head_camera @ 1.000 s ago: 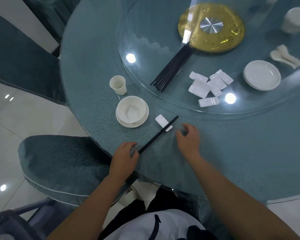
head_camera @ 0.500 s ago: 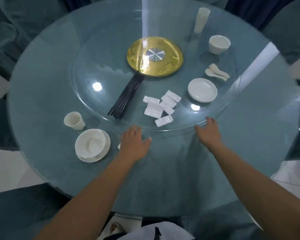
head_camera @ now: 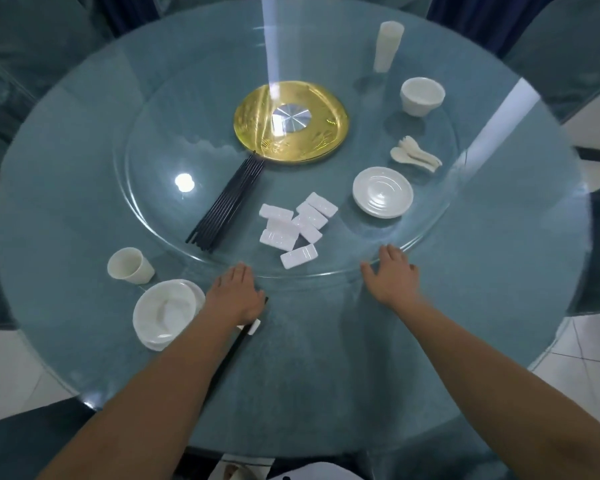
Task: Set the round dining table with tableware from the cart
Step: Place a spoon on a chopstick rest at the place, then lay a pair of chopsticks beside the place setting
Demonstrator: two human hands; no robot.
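My left hand [head_camera: 235, 295] and my right hand [head_camera: 392, 276] both lie flat with straight fingers at the near rim of the glass turntable [head_camera: 146, 216] on the round teal table [head_camera: 499, 289]. Left of my left hand stand a white bowl on a plate [head_camera: 165, 311] and a white cup [head_camera: 129, 266]. A white chopstick rest [head_camera: 253, 326] with a black chopstick pair [head_camera: 238, 344] peeks out beside my left wrist. On the turntable lie a bundle of black chopsticks [head_camera: 227, 202], several white rests [head_camera: 297, 225], a plate stack [head_camera: 382, 192], spoons [head_camera: 416, 157], a bowl stack [head_camera: 422, 96] and a tall cup stack [head_camera: 388, 46].
A gold disc [head_camera: 290, 121] with a silver hub sits at the turntable's centre. Teal-covered chairs [head_camera: 18, 53] ring the table at the back left, back right and near left. White tiled floor shows at the lower corners.
Both hands left the chopsticks at the place setting and reached forward to the turntable rim. The view swung from the setting to the whole table. The left hand shifted slightly forward.
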